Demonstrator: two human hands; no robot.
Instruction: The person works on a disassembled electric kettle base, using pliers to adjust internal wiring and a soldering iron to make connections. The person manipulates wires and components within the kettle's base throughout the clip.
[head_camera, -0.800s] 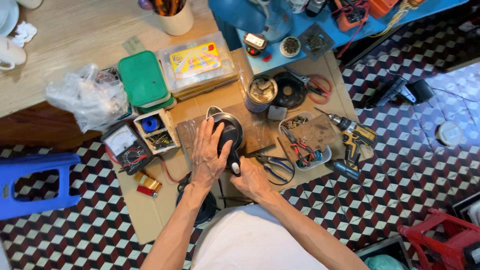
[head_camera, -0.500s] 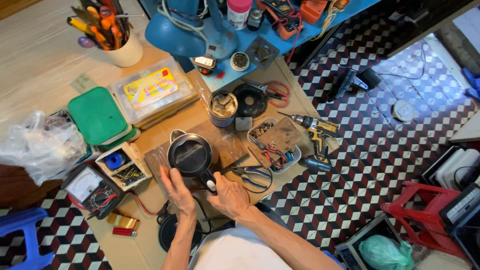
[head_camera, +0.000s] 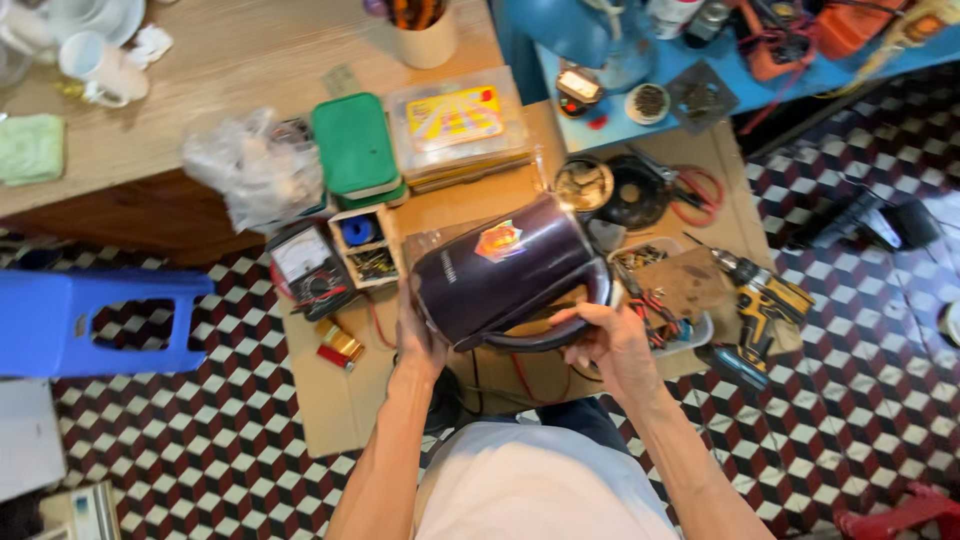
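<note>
Tilting the dark kettle (head_camera: 500, 275): my right hand (head_camera: 612, 345) grasping its handle at 3 o'clock, left hand (head_camera: 418, 340) bracing its base; keep both firm

Earlier we saw the dark kettle (head_camera: 500, 275) standing upright on the cardboard sheet (head_camera: 330, 400), its open mouth facing up at us. Now we find it lifted off the cardboard and tipped on its side, so its dark purple wall and a small coloured sticker face us, with the base toward the left. Our left hand (head_camera: 420, 335), which lay over the rim and then beside the body, now cups the base end from below. Our right hand (head_camera: 610, 335) has shifted from the lower part of the handle to a grip around the curved handle along the kettle's near side. Our view has also swung, bringing the blue stool (head_camera: 100, 320) into sight at the left.
</note>
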